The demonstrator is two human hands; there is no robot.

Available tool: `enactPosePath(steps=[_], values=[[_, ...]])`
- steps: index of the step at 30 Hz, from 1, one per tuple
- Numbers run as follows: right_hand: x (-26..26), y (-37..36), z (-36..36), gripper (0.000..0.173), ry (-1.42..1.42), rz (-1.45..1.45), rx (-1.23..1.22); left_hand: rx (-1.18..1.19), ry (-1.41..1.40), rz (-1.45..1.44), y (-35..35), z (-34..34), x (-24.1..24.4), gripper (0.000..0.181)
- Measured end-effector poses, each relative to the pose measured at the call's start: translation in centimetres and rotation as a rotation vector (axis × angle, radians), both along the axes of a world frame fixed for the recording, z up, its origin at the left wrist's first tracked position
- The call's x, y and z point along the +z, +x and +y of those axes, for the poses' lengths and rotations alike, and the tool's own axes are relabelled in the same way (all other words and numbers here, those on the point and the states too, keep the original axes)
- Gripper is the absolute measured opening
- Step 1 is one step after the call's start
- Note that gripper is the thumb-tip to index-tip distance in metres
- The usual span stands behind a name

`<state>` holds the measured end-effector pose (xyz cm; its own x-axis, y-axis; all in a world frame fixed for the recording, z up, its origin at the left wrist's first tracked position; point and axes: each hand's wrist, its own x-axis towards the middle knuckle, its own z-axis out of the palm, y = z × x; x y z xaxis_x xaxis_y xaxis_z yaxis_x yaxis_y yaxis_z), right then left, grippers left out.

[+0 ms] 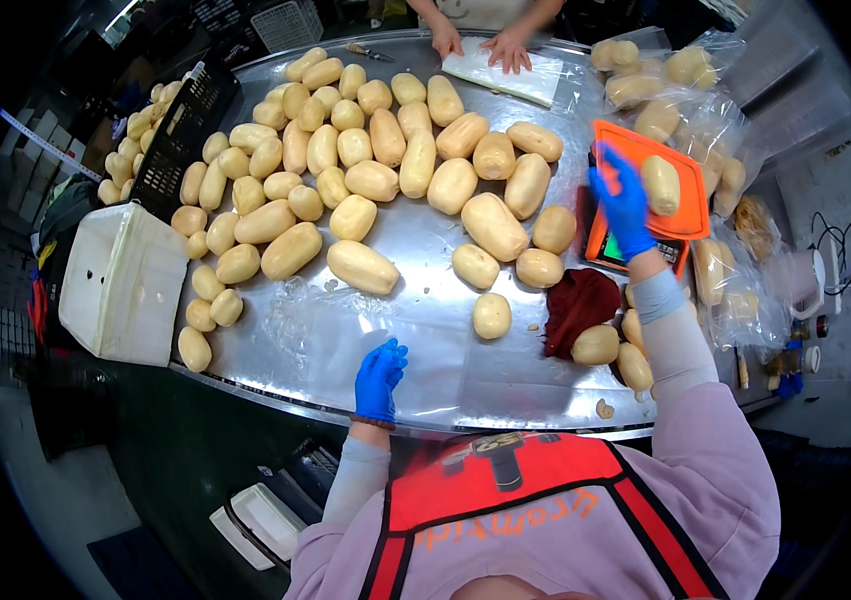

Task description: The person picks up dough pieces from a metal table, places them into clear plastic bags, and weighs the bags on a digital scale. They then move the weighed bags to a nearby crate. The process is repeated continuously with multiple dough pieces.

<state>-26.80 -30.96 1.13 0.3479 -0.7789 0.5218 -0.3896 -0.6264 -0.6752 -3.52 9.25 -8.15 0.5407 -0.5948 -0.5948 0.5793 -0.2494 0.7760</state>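
My right hand [622, 199], in a blue glove and blurred, is over the left part of an orange tray [684, 217] on a digital scale [671, 251]. Its fingers look extended, with nothing visible in them. One lotus root segment [659, 185] lies on the tray just right of the hand. My left hand [378, 381], also gloved in blue, is at the table's near edge with its fingers curled. Clear plastic film [320, 322] lies on the metal just beyond it; whether the fingers grip any is unclear. Many pale lotus root segments [364, 267] cover the table's far left and middle.
Across the metal table [425, 360], another person's hands [509, 49] press on a stack of plastic bags [504, 73]. A knife [369, 52] lies nearby. Bagged segments [658, 120] line the right side. A dark red cloth [581, 304], white bin [122, 281] and black crate [184, 135] stand around.
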Motion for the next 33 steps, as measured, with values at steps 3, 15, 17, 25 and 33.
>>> enactPosePath(steps=[3,15,17,25,33], values=[[-0.8,7.3,5.7,0.050,0.260,0.167,0.362,-0.007,0.001,0.019,0.2,0.1,0.1,0.039],[-5.6,24.7,4.3,0.059,-0.335,0.577,0.331,0.001,-0.023,0.061,3.3,2.9,1.3,0.041],[-7.5,26.2,7.4,0.043,-0.114,0.418,0.444,-0.008,-0.015,0.060,4.0,3.3,1.1,0.041],[-10.3,31.6,9.1,0.058,-0.057,0.257,0.354,-0.040,-0.006,0.032,6.7,2.4,1.9,0.040],[-9.5,36.4,5.3,0.070,-0.237,0.861,0.347,-0.047,-0.032,0.067,7.5,2.8,1.4,0.040]])
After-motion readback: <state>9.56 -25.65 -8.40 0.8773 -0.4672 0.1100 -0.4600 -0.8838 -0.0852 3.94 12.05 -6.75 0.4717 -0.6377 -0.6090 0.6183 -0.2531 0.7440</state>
